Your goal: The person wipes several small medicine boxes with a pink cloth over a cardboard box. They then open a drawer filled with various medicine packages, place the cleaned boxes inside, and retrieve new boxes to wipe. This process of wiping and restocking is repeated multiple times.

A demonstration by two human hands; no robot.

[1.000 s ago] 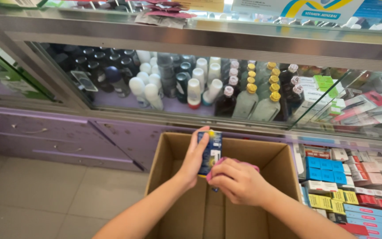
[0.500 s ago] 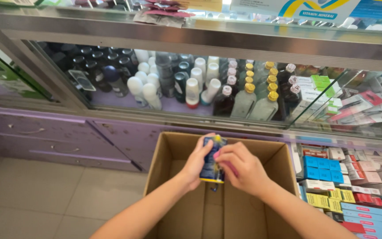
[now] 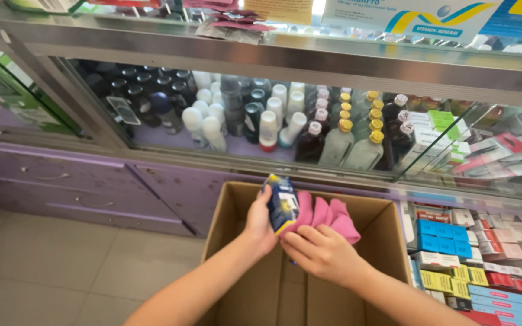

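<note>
My left hand (image 3: 259,222) grips a small blue and yellow box (image 3: 281,203) from its left side, holding it over an open cardboard carton (image 3: 228,210). My right hand (image 3: 321,252) holds a pink cloth (image 3: 327,216) pressed against the box's right face. Both hands meet just above the carton's far rim.
Behind the carton stands a glass display cabinet (image 3: 152,72) with several bottles (image 3: 357,145) and roll-on containers (image 3: 211,124). To the right, shelves hold stacked blue, yellow and red medicine boxes (image 3: 442,238). A purple cabinet base (image 3: 74,193) and a tiled floor (image 3: 37,265) lie to the left.
The right hand, which covered the box's front, has slid down and right, and the pink cloth now shows bunched against the box. The box has tilted slightly.
</note>
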